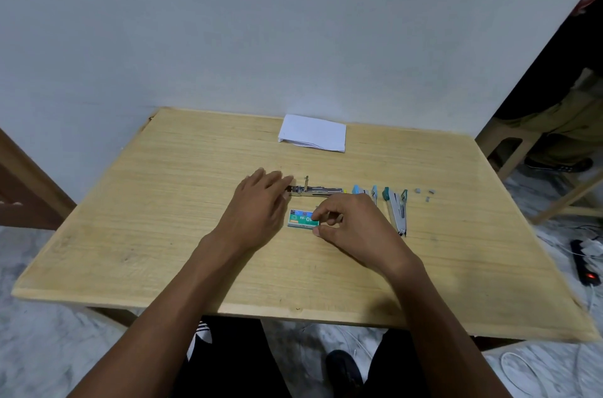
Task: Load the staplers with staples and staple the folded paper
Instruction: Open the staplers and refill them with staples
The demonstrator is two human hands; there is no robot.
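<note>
1. Head view: the right hand [354, 228] covers one end of the green staple box [301, 219], fingertips pinching it; its contents are hidden.
2. The left hand [257, 205], fingers loose, touches the opened stapler [315, 190].
3. Folded paper [312, 133] lies at the table's [163, 218] far edge.

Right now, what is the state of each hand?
Left hand: open, resting on the opened stapler.
Right hand: pinching at the staple box.
</note>
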